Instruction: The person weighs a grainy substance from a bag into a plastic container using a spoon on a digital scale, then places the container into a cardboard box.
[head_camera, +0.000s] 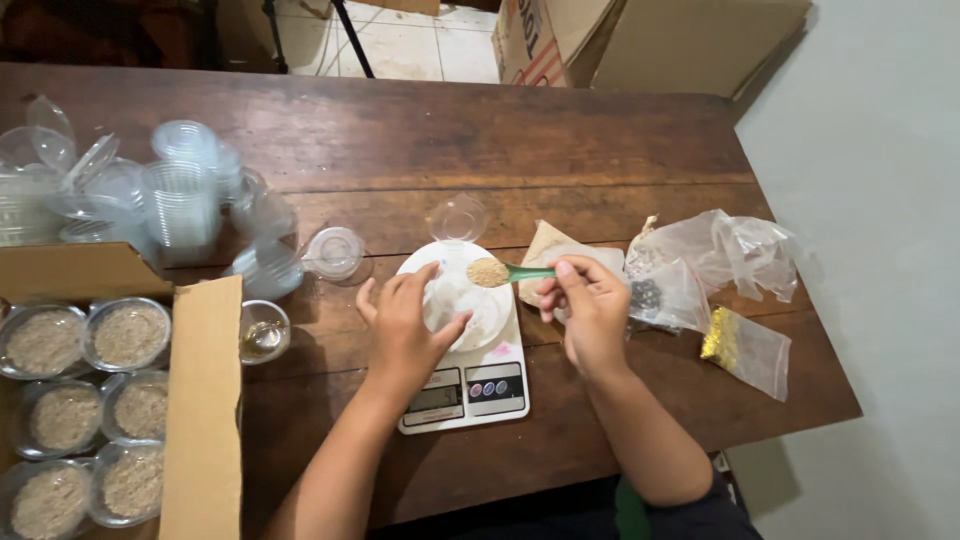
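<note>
Spoon (512, 272), green and heaped with tan grains, is pinched in my right hand (590, 310) at frame centre. My left hand (405, 320) curls around the clear cup (465, 300) on the white scale (470, 385). At lower left I see lidded cups of grain (128, 335) in a cardboard box (200, 400).

green spoon (520, 272) heaped with tan grains, level above clear cup (455, 300).
</note>
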